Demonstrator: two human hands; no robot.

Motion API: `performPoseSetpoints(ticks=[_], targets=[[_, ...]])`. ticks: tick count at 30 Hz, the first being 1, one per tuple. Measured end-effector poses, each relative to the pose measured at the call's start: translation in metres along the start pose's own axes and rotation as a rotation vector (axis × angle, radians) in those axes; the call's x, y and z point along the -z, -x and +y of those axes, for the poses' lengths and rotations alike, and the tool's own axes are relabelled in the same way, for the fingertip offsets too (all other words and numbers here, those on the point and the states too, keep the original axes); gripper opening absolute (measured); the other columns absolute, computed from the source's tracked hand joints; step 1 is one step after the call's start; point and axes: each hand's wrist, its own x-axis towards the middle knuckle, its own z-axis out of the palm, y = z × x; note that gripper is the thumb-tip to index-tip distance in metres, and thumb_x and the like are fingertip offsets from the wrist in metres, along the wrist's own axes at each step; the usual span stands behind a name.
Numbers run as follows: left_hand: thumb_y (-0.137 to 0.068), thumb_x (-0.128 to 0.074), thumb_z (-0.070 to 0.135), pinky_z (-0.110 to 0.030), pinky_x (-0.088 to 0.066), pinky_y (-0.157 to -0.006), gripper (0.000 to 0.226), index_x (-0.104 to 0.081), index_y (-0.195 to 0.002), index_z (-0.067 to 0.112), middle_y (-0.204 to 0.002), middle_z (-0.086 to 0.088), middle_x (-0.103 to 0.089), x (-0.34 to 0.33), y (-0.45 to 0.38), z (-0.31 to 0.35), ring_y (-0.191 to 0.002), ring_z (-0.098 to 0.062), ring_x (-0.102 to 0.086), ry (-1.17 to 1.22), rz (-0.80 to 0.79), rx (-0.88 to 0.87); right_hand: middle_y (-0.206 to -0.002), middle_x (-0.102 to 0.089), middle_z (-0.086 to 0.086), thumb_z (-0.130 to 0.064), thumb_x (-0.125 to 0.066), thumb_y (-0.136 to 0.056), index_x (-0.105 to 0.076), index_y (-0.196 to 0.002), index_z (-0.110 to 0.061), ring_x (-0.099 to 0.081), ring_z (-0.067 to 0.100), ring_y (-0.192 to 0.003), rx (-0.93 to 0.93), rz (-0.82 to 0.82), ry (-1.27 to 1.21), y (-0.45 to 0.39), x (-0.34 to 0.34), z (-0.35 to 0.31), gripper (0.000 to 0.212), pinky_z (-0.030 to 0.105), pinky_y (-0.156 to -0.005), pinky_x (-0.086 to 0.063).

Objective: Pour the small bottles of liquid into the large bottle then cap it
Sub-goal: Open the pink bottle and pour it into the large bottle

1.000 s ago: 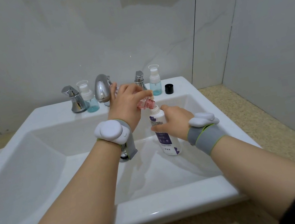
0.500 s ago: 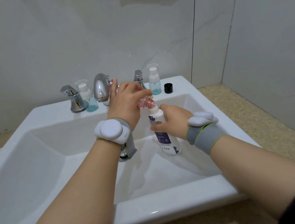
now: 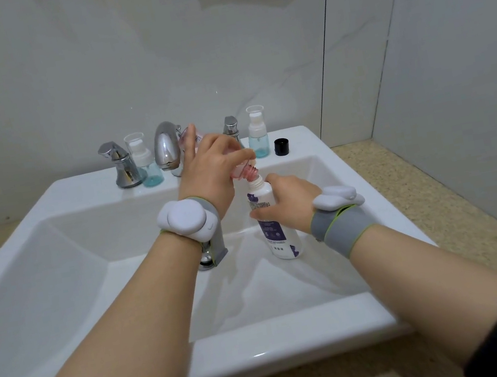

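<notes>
Over the sink (image 3: 266, 343), left hand (image 3: 211, 168) tips pink small bottle (image 3: 242, 171), seemingly touching the large bottle (image 3: 276, 233) gripped by right hand (image 3: 289, 206).

Both forearms reach forward, dark sleeves pushed up, grey bands on wrists; left hand (image 3: 208, 165) far and higher, fingers curled in a grip, right hand (image 3: 289, 203) nearer and lower, fingers wrapped in a grip.

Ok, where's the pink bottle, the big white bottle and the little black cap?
pink bottle (image 3: 246, 171), head view, threaded neck.
big white bottle (image 3: 284, 241), head view, lower label.
black cap (image 3: 281, 146), head view, side wall.
</notes>
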Motion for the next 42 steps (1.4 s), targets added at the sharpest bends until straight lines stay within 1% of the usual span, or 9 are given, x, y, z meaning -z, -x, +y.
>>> performPoseSetpoints(ticks=[4, 7, 14, 19, 24, 30, 32, 37, 42], targets=[[-0.058, -0.067, -0.016, -0.057, -0.010, -0.110, 0.056, -0.072, -0.098, 0.022, -0.094, -0.004, -0.065, 0.001, -0.002, 0.000, -0.099, -0.030, -0.058, -0.035, 0.006, -0.026, -0.092, -0.061, 0.001, -0.047, -0.067, -0.079, -0.051, -0.102, -0.017, -0.060, 0.026, -0.083, 0.002, -0.007, -0.002, -0.001, 0.000, 0.000, 0.040, 0.032, -0.064, -0.044], [-0.058, -0.066, -0.017, -0.057, -0.010, -0.110, 0.056, -0.072, -0.098, 0.023, -0.094, -0.004, -0.064, 0.000, -0.002, 0.000, -0.099, -0.029, -0.057, -0.042, 0.015, -0.029, -0.090, -0.059, 0.000, -0.046, -0.066, -0.079, -0.051, -0.102, -0.018, -0.057, 0.025, -0.080, 0.001, -0.008, -0.001, -0.001, 0.001, 0.000, 0.040, 0.031, -0.062, -0.041], [-0.059, -0.066, -0.017, -0.059, -0.012, -0.110, 0.055, -0.073, -0.095, 0.023, -0.092, -0.003, -0.064, -0.001, -0.004, 0.000, -0.100, -0.019, -0.041, -0.028, 0.030, -0.047, -0.089, -0.057, -0.001, -0.046, -0.067, -0.079, -0.049, -0.100, -0.018, -0.058, 0.026, -0.082, 0.001, -0.017, -0.005, -0.001, 0.001, 0.000, 0.039, 0.030, -0.061, -0.037], [-0.057, -0.063, -0.018, -0.060, -0.012, -0.110, 0.056, -0.073, -0.095, 0.023, -0.092, -0.003, -0.064, 0.000, -0.002, -0.001, -0.100, -0.019, -0.040, -0.068, 0.030, -0.049, -0.088, -0.058, -0.001, -0.047, -0.067, -0.078, -0.048, -0.096, -0.018, -0.056, 0.025, -0.078, 0.010, -0.009, -0.011, -0.003, -0.003, 0.001, 0.038, 0.030, -0.056, -0.034], [-0.056, -0.064, -0.018, -0.060, -0.013, -0.110, 0.058, -0.073, -0.096, 0.023, -0.091, -0.004, -0.064, 0.005, -0.009, 0.003, -0.101, -0.030, -0.057, -0.191, -0.015, -0.119, -0.090, -0.061, 0.000, -0.043, -0.071, -0.075, -0.052, -0.096, -0.018, -0.059, 0.024, -0.081, -0.013, -0.007, -0.112, -0.004, -0.003, 0.004, 0.038, 0.030, -0.061, -0.038], [-0.051, -0.065, -0.021, -0.060, -0.015, -0.109, 0.062, -0.074, -0.094, 0.022, -0.088, -0.004, -0.064, 0.013, -0.017, 0.008, -0.098, -0.032, -0.059, -0.244, -0.076, -0.182, -0.087, -0.066, 0.000, -0.034, -0.076, -0.072, -0.060, -0.090, -0.019, -0.064, 0.022, -0.084, -0.065, -0.062, -0.336, -0.005, -0.007, 0.010, 0.028, 0.032, -0.072, -0.050], [-0.053, -0.064, -0.021, -0.059, -0.012, -0.110, 0.061, -0.074, -0.096, 0.021, -0.090, -0.006, -0.064, 0.017, -0.019, 0.009, -0.101, -0.033, -0.058, -0.241, -0.115, -0.193, -0.087, -0.067, 0.001, -0.030, -0.078, -0.071, -0.063, -0.089, -0.019, -0.066, 0.023, -0.086, -0.081, -0.084, -0.379, -0.005, -0.008, 0.011, 0.026, 0.033, -0.077, -0.053], [-0.062, -0.057, -0.018, -0.054, 0.000, -0.113, 0.061, -0.070, -0.105, 0.023, -0.099, -0.006, -0.062, 0.022, -0.026, 0.015, -0.109, -0.033, -0.052, -0.295, -0.210, -0.218, -0.085, -0.064, -0.001, -0.025, -0.078, -0.072, -0.060, -0.087, -0.022, -0.062, 0.021, -0.082, -0.093, -0.080, -0.433, -0.003, -0.006, 0.014, 0.023, 0.027, -0.071, -0.045], [-0.067, -0.051, -0.016, -0.047, 0.014, -0.112, 0.063, -0.067, -0.113, 0.025, -0.108, -0.004, -0.059, 0.027, -0.031, 0.020, -0.117, -0.030, -0.046, -0.323, -0.263, -0.237, -0.088, -0.065, 0.000, -0.024, -0.077, -0.073, -0.062, -0.093, -0.020, -0.062, 0.021, -0.084, -0.107, -0.085, -0.477, -0.002, -0.006, 0.014, 0.025, 0.027, -0.072, -0.045]])
